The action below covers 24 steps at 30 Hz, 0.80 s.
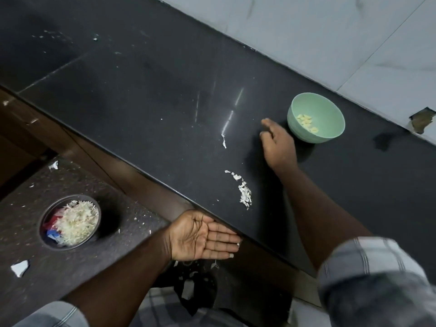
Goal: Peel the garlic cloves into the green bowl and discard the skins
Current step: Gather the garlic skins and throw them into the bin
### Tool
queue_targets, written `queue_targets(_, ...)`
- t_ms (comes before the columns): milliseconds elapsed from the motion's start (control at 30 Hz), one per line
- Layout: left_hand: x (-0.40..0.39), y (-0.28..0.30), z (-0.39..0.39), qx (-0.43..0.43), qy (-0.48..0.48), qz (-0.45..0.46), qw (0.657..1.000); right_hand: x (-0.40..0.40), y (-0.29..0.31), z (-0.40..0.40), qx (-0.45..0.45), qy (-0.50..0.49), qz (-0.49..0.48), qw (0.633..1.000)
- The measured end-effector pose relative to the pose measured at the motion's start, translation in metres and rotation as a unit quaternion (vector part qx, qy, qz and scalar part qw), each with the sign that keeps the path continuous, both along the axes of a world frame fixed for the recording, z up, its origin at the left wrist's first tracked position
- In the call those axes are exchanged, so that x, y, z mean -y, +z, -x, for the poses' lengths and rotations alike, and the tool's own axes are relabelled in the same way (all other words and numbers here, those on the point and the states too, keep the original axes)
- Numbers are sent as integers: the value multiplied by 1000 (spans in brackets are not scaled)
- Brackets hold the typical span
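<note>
I see the black counter (pixel 146 95), then the green bowl (pixel 328 109) of peeled cloves (pixel 306 122) near the wall. My right hand (pixel 278 147) rests beside it, fingers loosely curled, empty. My left hand (pixel 200 236) lies flat, palm up, below the counter edge near the skins (pixel 244 192).

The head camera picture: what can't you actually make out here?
- Right hand: its fingertips are motion-blurred, so contact with the counter is unclear.
- Peeled cloves in the green bowl: too small to count.
- Bin contents: skins cover what lies beneath.
- Left hand: whether its fingertips touch the counter edge is unclear.
</note>
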State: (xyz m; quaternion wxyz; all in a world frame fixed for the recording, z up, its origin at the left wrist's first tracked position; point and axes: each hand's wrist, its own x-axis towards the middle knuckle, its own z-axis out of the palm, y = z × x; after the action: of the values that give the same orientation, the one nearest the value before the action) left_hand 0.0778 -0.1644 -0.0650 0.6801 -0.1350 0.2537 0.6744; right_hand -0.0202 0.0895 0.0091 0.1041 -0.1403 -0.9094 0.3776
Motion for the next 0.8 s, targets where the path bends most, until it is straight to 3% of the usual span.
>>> queue_targets(100,0,-2,0,5,-3,-6,1000,-6,-12,40,83,29,-103,991)
queue_targets(200,1,-4,1,5,-4,-6,1000,15,-15,46,57,138,-127,981)
queue_targets(367,-1,1,-1,-2,2,7,1000,41,-10,-10,48,338,-119,932)
queue_targets(533,-2,5,-4,-13,17,20,1000,50,-6,-82,60,408,-109,904)
queue_targets(633,-3,7,-7,-21,26,30,999,55,-4,-108,41,390,-60,918)
queue_targets(800,-6,7,-10,-17,45,40,998,30,-8,-113,-68,161,56,983)
